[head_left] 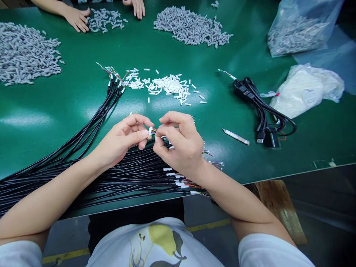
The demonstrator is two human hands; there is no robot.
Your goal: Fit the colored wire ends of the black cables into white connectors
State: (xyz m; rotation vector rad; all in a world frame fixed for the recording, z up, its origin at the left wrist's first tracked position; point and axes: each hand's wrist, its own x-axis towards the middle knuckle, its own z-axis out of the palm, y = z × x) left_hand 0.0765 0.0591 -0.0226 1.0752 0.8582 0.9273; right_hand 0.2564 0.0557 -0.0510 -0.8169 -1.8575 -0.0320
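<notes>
My left hand [125,139] pinches a small white sleeve [150,131] between thumb and fingertips. Thin coloured wires [154,131] run from the sleeve to the fingertips of my right hand [180,142], which are closed on them. Beneath both hands lies a wide bundle of black cables [133,178], with white sleeves and bare coloured wire ends at its right. A smaller group of black cables [102,107] reaches up to the left, its wire ends fanned out. Beyond my hands is a loose pile of short white tubes [169,85].
Grey parts lie heaped at the far left [27,53] and far centre [190,26]. A person's hands [76,18] rest by a small grey pile. To the right are a coiled black cable [260,105], a white cutter-like tool [236,137] and plastic bags [303,89].
</notes>
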